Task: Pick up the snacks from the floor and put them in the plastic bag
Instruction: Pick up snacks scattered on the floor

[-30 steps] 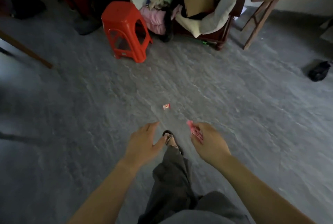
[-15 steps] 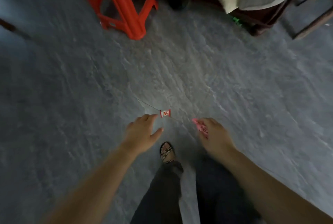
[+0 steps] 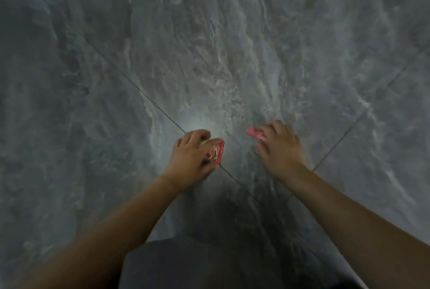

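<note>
Left hand (image 3: 194,156) pinches a red-white snack packet (image 3: 215,154), apparently at the floor (image 3: 116,79); right hand (image 3: 280,146) grips a pink packet (image 3: 255,134).

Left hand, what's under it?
A small red-and-white snack is pinched in the left hand, part poking out past the fingers. Grey floor lies below. The rest of the packet is hidden by the hand.

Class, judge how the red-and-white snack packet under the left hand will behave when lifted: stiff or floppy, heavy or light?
Probably light: the left hand pinches the red-and-white snack packet with fingertips alone. Likely thin and flexible, being a flat little wrapper. Possibly slippery on the smooth floor.
</note>
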